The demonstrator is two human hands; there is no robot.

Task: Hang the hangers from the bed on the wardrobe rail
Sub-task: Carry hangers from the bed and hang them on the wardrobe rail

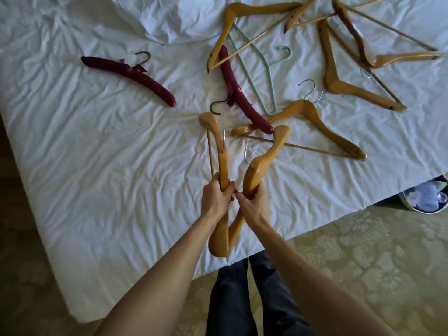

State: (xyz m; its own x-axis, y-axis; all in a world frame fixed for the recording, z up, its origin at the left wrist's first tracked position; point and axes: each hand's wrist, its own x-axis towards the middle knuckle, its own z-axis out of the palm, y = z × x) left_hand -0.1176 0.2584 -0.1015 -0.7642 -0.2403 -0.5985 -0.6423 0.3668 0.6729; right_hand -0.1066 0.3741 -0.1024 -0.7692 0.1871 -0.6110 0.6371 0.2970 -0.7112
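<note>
Both hands are clamped on wood. The left hand [216,194] has its fingers curled tight round the arm of a wooden hanger [219,146] that carries a thin crossbar, the thumb side pressed against the wood. The right hand [253,198] wraps the same way round the arm of a second wooden hanger [263,163], whose steel hook curves up just above the knuckles. The 2 hands sit side by side, knuckles almost touching, and the 2 hangers fan out from them in a V over the sheet, their near ends crossing below the wrists. Both forearms reach forward and slightly inward from the bottom of the view, bare, roughly level with each other, above dark trousers.

The rest of the hangers lie on the bed [97,154], which is covered in a creased white sheet. A maroon padded hanger [128,77] with a dark hook lies alone to the left. A second maroon padded hanger [238,93] lies near the middle, one end under a wooden hanger [252,23] and the other over another wooden one [312,124] with a crossbar. A thin pale green hanger [264,78] lies beside it. Further right, several more wooden hangers [344,69] overlap in a loose heap. A round bin [424,197] stands on the patterned carpet past the bed's corner. I can read no label or writing on any hanger.
</note>
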